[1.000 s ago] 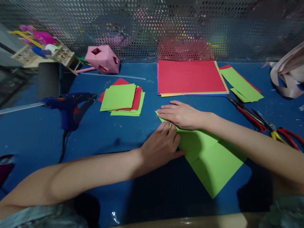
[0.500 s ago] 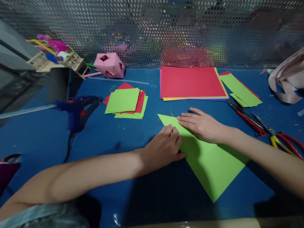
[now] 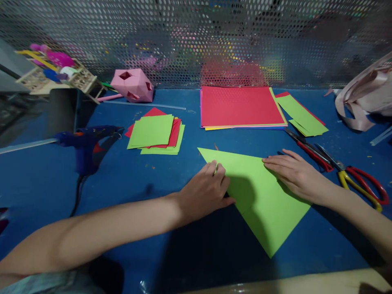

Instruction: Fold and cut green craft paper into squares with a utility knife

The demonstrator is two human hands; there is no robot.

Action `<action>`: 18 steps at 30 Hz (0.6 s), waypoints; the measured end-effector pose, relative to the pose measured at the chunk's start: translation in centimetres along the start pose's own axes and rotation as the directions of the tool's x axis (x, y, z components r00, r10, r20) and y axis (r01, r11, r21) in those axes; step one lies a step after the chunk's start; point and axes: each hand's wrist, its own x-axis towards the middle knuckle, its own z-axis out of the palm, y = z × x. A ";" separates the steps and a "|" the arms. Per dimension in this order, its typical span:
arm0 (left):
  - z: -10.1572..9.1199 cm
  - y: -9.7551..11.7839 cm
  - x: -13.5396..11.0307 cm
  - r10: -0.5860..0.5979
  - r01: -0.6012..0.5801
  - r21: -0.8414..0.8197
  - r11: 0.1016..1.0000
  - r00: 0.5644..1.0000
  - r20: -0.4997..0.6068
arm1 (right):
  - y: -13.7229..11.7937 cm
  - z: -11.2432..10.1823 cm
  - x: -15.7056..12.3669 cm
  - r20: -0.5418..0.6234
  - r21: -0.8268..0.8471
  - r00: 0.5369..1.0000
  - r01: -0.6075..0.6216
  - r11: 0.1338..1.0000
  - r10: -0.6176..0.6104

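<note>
A green sheet of paper (image 3: 269,216), folded into a triangle, lies on the blue table with one corner pointing toward me. At its left edge rests my left hand (image 3: 206,188), fingers curled onto the paper and thumb stretched along the side; the fingertips are partly hidden. My right hand (image 3: 295,173) lies flat on the upper right part of the fold, its fingers outstretched and the fingertips at the top edge. A shadow of my head and arm falls across the sheet's middle.
Left stand a blue glue gun (image 3: 84,145), green and red paper squares (image 3: 151,130) and a pink folded paper shape (image 3: 133,85). Behind lies a stack of coloured sheets (image 3: 237,107). Scissors (image 3: 352,175) and a red-handled cutter (image 3: 312,153) lie right, below paper strips (image 3: 303,114).
My right hand has slid rightward along the top edge of the folded green paper. My left hand keeps its place on the left edge. The whole view has shifted slightly.
</note>
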 end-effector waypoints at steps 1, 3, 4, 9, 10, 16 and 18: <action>-0.1 0.0 0.0 -0.008 0.008 -0.009 1.000 1.000 0.002 | 0.0 -0.1 -0.4 -0.001 0.006 1.000 -0.014 1.000 0.014; -0.1 -0.1 0.0 -0.027 0.027 -0.027 0.999 1.000 0.000 | 0.0 -0.2 -0.9 -0.006 0.014 0.999 -0.035 0.999 0.035; -0.2 -0.1 0.0 -0.032 0.032 -0.031 0.999 0.999 -0.001 | 0.0 -0.1 -1.0 -0.011 0.016 0.999 -0.044 0.999 0.044; -0.2 -0.2 0.0 -0.002 0.002 -0.011 1.000 1.000 -0.005 | -0.2 0.3 -1.3 -0.041 0.020 0.997 -0.064 0.998 0.064; -0.1 -0.2 -0.1 0.002 -0.003 -0.016 1.000 1.000 -0.011 | -0.3 0.3 -1.4 -0.043 0.023 0.997 -0.062 0.998 0.063; 0.2 -0.2 -0.5 0.012 -0.019 -0.093 0.995 0.997 -0.080 | -0.7 -0.2 -1.6 -0.046 0.059 0.999 -0.025 0.998 0.027; 0.4 -0.2 -0.7 0.002 -0.013 -0.101 0.995 0.994 -0.113 | -0.6 -0.2 -1.6 -0.063 0.054 0.998 0.002 0.999 0.002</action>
